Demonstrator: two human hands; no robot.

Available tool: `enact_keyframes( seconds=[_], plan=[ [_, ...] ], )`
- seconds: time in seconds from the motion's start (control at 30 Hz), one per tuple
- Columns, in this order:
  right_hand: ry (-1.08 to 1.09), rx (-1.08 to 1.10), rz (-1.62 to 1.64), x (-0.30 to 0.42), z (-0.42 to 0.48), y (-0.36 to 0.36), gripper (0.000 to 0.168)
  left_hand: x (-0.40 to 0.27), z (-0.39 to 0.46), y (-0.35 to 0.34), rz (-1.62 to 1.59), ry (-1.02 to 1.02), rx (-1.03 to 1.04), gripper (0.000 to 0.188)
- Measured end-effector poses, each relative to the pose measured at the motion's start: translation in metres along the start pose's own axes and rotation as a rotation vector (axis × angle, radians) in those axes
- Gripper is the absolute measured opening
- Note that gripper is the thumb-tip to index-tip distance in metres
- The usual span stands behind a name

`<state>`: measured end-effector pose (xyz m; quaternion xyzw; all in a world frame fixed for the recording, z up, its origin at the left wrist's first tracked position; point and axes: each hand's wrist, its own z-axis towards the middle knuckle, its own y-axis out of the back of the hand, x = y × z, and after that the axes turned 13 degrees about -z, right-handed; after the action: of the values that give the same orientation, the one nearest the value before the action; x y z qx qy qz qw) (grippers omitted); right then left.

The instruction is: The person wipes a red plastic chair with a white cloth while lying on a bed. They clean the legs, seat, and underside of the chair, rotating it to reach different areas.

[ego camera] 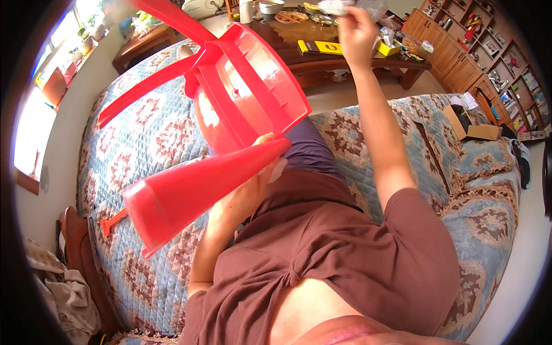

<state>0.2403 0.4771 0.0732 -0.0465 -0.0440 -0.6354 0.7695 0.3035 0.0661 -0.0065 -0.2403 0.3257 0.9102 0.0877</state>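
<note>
A red plastic stool (258, 82) is tilted on its side above the person's lap, its ribbed underside and several legs showing. My left hand (241, 196) grips it from below by a broad tapered leg (185, 185), with part of the fingers hidden behind the plastic. A small whitish, see-through piece (278, 171) shows beside that hand. Raised at the top is my right hand (359, 34), its fingers pinched on a blurred white item (336, 6), perhaps a crumpled tissue. An orange-red plastic stick with a looped end (113, 221) pokes out behind the stool leg.
A quilted patterned cover (172, 133) lies over the sofa. Beyond it, a wooden coffee table (280, 43) holds dishes, a yellow-and-black box (320, 47) and a yellow tissue box (388, 47). An open cardboard box (483, 130) sits on the sofa at right.
</note>
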Motion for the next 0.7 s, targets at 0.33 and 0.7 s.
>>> enact_keyframes(
  seconds=[0.33,0.7],
  plan=[
    [-0.407,0.446,0.441,-0.06,0.001,-0.051,0.039,0.016,0.047,0.005,-0.039,-0.034,-0.009,0.014],
    [-0.632,0.777,1.062,0.199,0.013,0.018,0.059,0.037,0.091,0.01,-0.067,-0.087,0.07,0.026]
  ],
)
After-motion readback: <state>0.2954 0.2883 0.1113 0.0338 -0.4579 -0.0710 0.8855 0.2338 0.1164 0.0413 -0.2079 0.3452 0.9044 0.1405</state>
